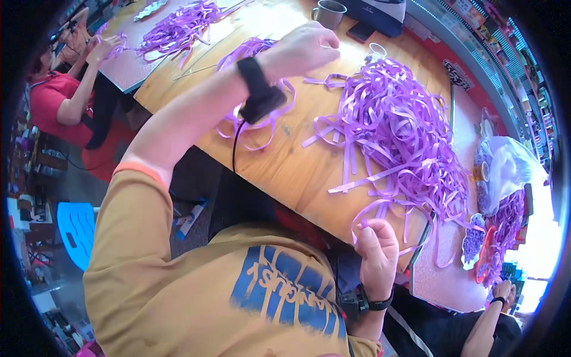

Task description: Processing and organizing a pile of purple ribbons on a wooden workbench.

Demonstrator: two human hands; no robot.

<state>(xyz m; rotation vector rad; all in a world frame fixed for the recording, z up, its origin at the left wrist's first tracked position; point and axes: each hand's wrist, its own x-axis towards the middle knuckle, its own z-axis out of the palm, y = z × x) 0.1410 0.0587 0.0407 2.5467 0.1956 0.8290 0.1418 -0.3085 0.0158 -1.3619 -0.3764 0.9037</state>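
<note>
My left hand (pixel 303 50) reaches over the far part of the wooden table, wearing a black strap with a small box on the wrist. Its fingers are curled closed, and whatever may be in them is hidden. Below that wrist lies a small group of purple ribbon loops (pixel 278 128). At the table's near edge, my right hand (pixel 379 250) pinches the end of a purple ribbon (pixel 380 205) between thumb and forefinger. That strip curves up toward a large tangled heap of purple ribbons (pixel 398 119) on the table's right side.
A metal mug (pixel 329 14), a dark phone (pixel 361 32) and a dark bag (pixel 377 15) stand at the back. Co-workers sit at left (pixel 65 101) and lower right (pixel 482 327). More ribbons (pixel 178 30) lie back left; a plastic bag (pixel 511 163) is at right.
</note>
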